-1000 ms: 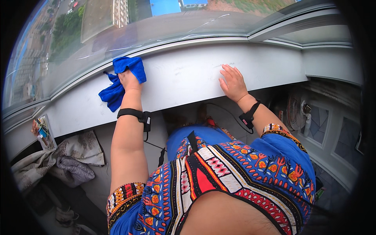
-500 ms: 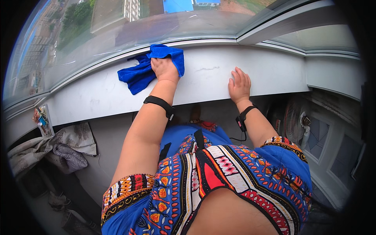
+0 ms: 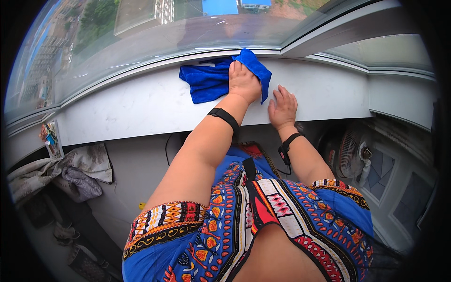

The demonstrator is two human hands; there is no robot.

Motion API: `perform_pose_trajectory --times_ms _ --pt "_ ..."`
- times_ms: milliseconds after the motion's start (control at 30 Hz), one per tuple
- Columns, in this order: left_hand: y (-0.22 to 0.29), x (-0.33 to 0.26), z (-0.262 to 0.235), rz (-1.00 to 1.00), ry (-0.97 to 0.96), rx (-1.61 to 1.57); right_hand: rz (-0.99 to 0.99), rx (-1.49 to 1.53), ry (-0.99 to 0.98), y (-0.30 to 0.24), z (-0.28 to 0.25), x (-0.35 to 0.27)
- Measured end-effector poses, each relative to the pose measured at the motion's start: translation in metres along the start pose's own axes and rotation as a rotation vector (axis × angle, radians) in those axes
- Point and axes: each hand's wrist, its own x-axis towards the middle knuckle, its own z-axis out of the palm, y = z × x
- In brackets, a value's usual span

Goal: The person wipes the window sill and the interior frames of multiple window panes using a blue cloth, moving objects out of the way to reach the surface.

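Left hand (image 3: 244,85) presses, grip unclear to me, a blue cloth (image 3: 205,83) running left-to-right along the windowsill (image 3: 141,105); right hand (image 3: 283,109) rests loosely spread.

- Left arm (image 3: 199,145) slants far and right, almost straight.
- Left hand (image 3: 245,83) lies palm down.
- Right hand (image 3: 283,108), just beside, slightly nearer, palm down, fingers slightly spread.

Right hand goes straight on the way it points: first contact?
Right hand: likely the window frame, beyond the sill. The cloth lies just left of that line; a brush is possible, depth being unclear.
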Motion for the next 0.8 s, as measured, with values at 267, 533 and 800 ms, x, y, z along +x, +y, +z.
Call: perform_pose_trajectory --times_ms 267,533,800 --pt "-0.131 -0.031 -0.037 -0.163 0.175 0.197 -0.009 0.019 0.008 -0.012 0.004 0.003" --pt "-0.193 -0.05 -0.072 -0.452 0.168 0.288 0.007 0.016 -0.008 -0.022 0.003 -0.001" --pt "-0.112 -0.025 -0.036 -0.213 0.203 0.128 -0.012 -0.002 -0.012 -0.025 0.0 -0.001"
